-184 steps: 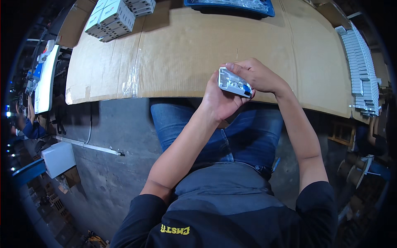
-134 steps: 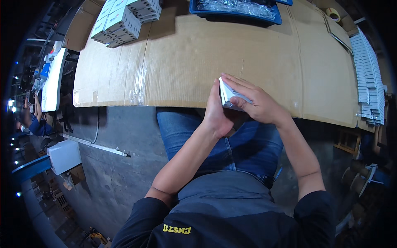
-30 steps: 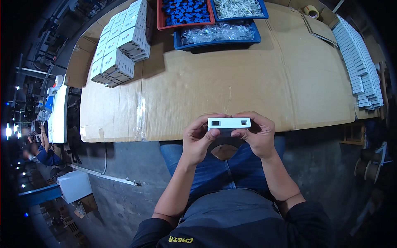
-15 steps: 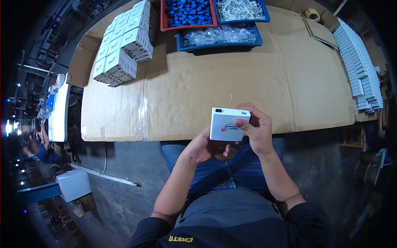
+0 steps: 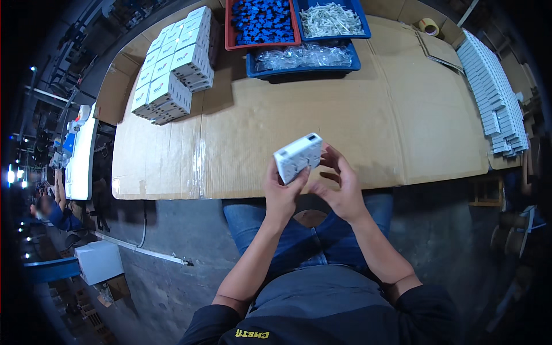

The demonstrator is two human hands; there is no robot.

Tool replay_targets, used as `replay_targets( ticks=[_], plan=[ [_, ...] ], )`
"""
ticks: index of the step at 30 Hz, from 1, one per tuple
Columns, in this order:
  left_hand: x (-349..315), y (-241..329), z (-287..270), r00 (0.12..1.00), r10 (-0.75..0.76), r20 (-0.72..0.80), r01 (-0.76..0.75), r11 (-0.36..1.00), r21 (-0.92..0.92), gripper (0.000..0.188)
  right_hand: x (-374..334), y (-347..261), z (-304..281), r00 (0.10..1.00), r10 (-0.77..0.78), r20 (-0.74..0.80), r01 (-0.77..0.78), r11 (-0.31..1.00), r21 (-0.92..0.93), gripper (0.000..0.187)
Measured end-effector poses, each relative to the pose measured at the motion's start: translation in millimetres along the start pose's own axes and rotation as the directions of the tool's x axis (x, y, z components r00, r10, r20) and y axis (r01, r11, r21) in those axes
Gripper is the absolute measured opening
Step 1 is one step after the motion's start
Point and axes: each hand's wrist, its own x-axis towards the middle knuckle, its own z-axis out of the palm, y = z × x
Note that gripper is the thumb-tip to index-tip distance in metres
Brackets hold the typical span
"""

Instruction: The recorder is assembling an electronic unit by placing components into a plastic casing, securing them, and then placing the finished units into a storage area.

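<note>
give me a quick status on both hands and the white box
Left hand grips the small white box, tilted, above the table's near edge. Right hand open beside it, fingertips close. Cardboard-covered table below; nothing between the hands.

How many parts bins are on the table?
3, all at the far edge: a red bin of blue parts, a blue bin of white parts beside it, and a blue bin of clear bags in front of them.

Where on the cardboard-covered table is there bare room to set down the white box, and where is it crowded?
Bare cardboard lies open between the stacked white boxes, the blue trays and the row of flat white pieces. The far edge is crowded with the red tray and blue trays. The left hand holds the white box.
</note>
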Motion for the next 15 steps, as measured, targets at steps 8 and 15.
replay_targets(
  ticks=[8,15],
  plan=[
    [-13,14,-2,0.892,0.258,0.371,-0.428,0.744,0.513,0.064,11,-6,-5,0.98,-0.199,-0.015,0.199,0.979,0.049,0.095],
    [-41,-3,-25,0.951,0.136,0.279,-0.293,0.685,0.666,0.047,9,-12,-42,0.795,-0.58,0.177,0.606,0.757,-0.246,0.098]
  ],
)
